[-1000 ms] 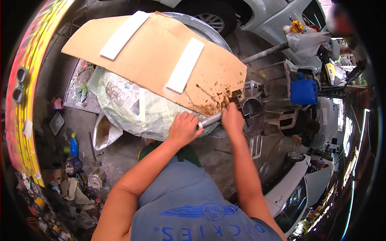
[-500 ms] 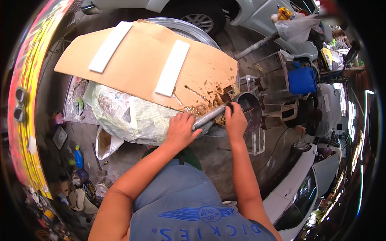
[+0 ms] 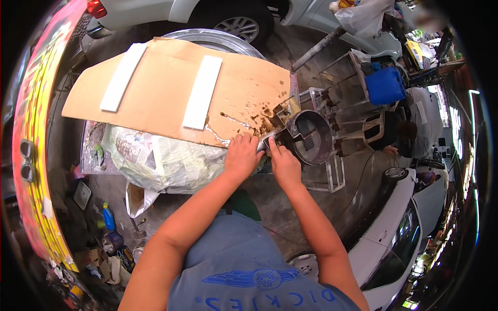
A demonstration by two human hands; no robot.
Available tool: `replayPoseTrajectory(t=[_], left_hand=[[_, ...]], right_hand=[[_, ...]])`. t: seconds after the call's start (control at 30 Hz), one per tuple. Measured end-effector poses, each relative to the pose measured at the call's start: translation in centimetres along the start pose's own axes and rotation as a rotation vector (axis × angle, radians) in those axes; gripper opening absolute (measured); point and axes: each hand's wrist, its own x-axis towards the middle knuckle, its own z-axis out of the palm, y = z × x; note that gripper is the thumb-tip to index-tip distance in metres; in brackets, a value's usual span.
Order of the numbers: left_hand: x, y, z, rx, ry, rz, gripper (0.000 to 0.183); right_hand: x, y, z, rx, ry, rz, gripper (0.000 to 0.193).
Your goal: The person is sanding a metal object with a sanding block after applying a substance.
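- At the far left, a corner of the counter (image 3: 87, 136) shows past the newspaper wrapping (image 3: 150, 155), which bulges under the lower-left edge of the cardboard (image 3: 161, 78).
- The left white strip (image 3: 123, 78) lies slantwise across the cardboard's left half. The whole picture has shifted, but the strip keeps its place on the sheet, so this looks like a turn of the head.
- The right white strip (image 3: 203, 93) also lies as before, its near end by the lower edge.
- The left hand (image 3: 242, 157) is at the cardboard's lower edge, fingers curled closely over the near end of the grey bar (image 3: 265, 139); that hold has lasted through the change.
- The bar is between the hands, at the sheet's lower-right corner, beside the wet brown stains (image 3: 265, 123). Less of it shows than half a second ago.
- The right hand (image 3: 284, 165) has changed most: it was around the bar's far end and is now just beside the left. Its index finger is nearly straight, at the bar; I cannot tell whether it grips. The left hand seems to be steadying the bar.
- The round dark tub (image 3: 324, 147) stands past that corner, well apart from the strips.
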Motion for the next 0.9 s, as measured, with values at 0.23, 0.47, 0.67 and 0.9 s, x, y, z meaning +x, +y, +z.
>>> replayPoseTrajectory(t=[0.23, 0.47, 0.67, 0.9], left_hand=[[0.1, 0.1, -0.2, 0.060, -0.008, 0.020, 0.033], [0.0, 0.6, -0.6, 0.025, -0.002, 0.019, 0.033], [-0.4, 2.2, -1.7, -0.206, 0.238, 0.111, 0.053], [-2.0, 4.9, -1.0, -0.346, 0.216, 0.006, 0.060]], right_hand=[[2.4, 0.2, 0.4, -0.039, -0.034, 0.023, 0.057], [2.0, 0.2, -0.1, 0.064, -0.104, 0.146, 0.052], [2.8, -1.1, -1.5, 0.908, -0.066, 0.607, 0.043], [1.3, 0.1, -3.9, 1.148, -0.226, 0.372, 0.045]])
